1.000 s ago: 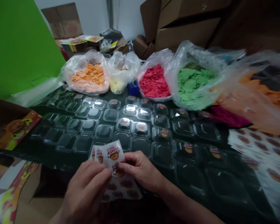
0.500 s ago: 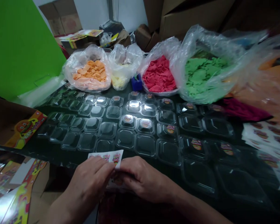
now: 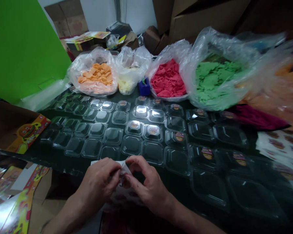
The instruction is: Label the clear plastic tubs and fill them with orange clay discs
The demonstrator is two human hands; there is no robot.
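Observation:
A white sheet of printed stickers [image 3: 126, 170] is bent between my two hands at the front edge of the table. My left hand [image 3: 94, 183] pinches it from the left, thumb against the curled fingers. On the other side my right hand [image 3: 150, 187] has its thumb and index finger at the folded corner, where a small coloured sticker shows. More of the sheet hangs below, dim and blurred. Just beyond my hands lie rows of clear plastic containers [image 3: 132, 145] with lids open. Several lids, such as one [image 3: 177, 137], bear a round burger sticker.
Plastic bags of orange discs [image 3: 97, 74], red pieces [image 3: 168, 79] and green pieces [image 3: 217, 76] line the back. A blue tape dispenser [image 3: 144, 87] sits among them. More sticker sheets [image 3: 278, 146] lie at right, a printed cardboard box [image 3: 26, 133] at left.
The sheet's corner has been folded over, hiding the printed stickers that showed along its top. My right hand has opened out from a tight grip to thumb and index finger at the fold.

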